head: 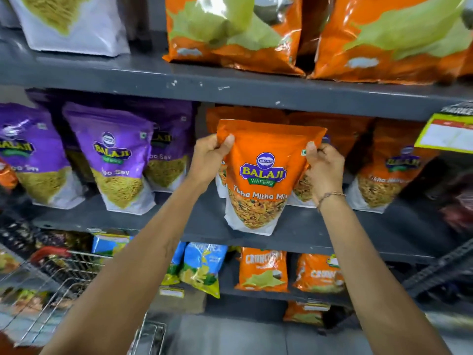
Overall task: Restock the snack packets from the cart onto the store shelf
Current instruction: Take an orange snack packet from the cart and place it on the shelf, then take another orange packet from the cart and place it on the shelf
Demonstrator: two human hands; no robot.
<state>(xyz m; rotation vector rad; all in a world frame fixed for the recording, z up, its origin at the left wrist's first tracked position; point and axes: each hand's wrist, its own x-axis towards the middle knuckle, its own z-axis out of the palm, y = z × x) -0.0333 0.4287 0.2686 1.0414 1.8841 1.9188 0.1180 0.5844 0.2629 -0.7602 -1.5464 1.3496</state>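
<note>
The orange snack packet [258, 175] looks light and soft: a thin glossy pouch, puffed with air, with loose crunchy mix showing through its clear lower window. The film is probably slippery and crumples easily, and the contents would break if squeezed in the middle. The safest places to hold it seem to be the upper corners and side seams, where the pouch is flatter and stiffer.

That is where it is held. The left hand [210, 157] grips the packet's upper left corner, thumb on the front face and fingers curled behind. The right hand [325, 167] grips the right edge a little lower, thumb pressing the front near the seam, the other fingers wrapped around the back. Both hands are clenched on the packet.

The packet stands upright at the near edge of the middle shelf [332, 234], its white base on or just above the board; which of the two I cannot tell. Other orange packets [391, 170] of the same kind stand behind it and to its right, and purple packets [115, 160] fill the shelf to the left.

Both forearms reach up and forward from the bottom of the view, nearly straight, the wrists bent slightly inward. The wire cart [51, 272] sits low on the near left.
</note>
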